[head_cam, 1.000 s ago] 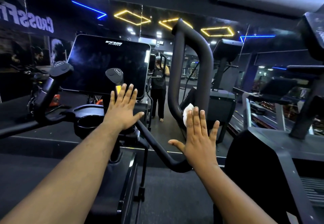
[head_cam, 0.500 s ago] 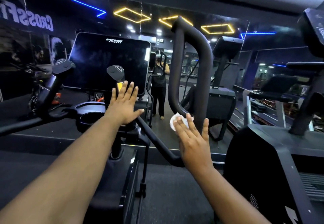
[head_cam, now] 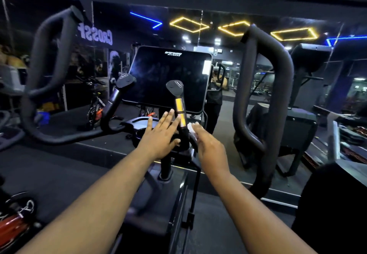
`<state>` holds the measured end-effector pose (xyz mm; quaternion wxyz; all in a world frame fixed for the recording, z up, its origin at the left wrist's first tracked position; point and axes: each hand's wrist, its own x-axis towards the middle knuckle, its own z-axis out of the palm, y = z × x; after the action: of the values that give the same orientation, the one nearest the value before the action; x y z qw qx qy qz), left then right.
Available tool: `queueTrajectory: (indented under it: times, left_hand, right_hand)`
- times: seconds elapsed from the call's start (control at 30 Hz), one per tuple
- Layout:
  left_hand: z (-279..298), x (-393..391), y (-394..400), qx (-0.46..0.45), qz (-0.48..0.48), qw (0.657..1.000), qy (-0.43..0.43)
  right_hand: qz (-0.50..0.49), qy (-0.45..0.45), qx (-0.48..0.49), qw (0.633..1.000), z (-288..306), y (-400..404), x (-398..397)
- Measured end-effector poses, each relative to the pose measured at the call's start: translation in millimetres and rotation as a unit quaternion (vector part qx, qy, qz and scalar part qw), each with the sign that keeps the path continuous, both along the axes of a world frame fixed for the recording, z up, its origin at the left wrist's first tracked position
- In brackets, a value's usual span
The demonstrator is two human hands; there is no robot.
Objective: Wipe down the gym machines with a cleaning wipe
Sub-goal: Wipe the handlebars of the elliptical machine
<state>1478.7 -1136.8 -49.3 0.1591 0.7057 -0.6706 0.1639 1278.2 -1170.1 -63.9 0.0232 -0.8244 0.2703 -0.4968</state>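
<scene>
Crumpled white cleaning wipe just beside the upright black grip handle with yellow bands, dark blank console screen behind, looped black padded handlebar at right

Dim gym, neon ceiling lights glowing in mirror; motion-blurred, edges bowed.

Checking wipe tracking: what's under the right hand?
A white cleaning wipe shows past the fingertips of the right hand, beside the grip post with yellow bands. The hand covers the rest of the wipe and whatever surface it touches.
</scene>
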Motion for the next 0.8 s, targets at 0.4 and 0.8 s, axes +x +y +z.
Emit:
queueTrajectory:
  times: [0.4, 0.8]
  left_hand:
    - [-14.6, 30.4, -17.9, -0.151, -0.036, 0.986, 0.063]
    - [25.7, 36.5, -35.8, -0.181, -0.038, 0.972, 0.148]
  right_hand:
    - [-0.019, 0.131, -0.076, 0.988, -40.7, -65.3, 75.5]
    - [-0.084, 0.224, -0.093, 0.966, -9.1, -76.4, 76.2]
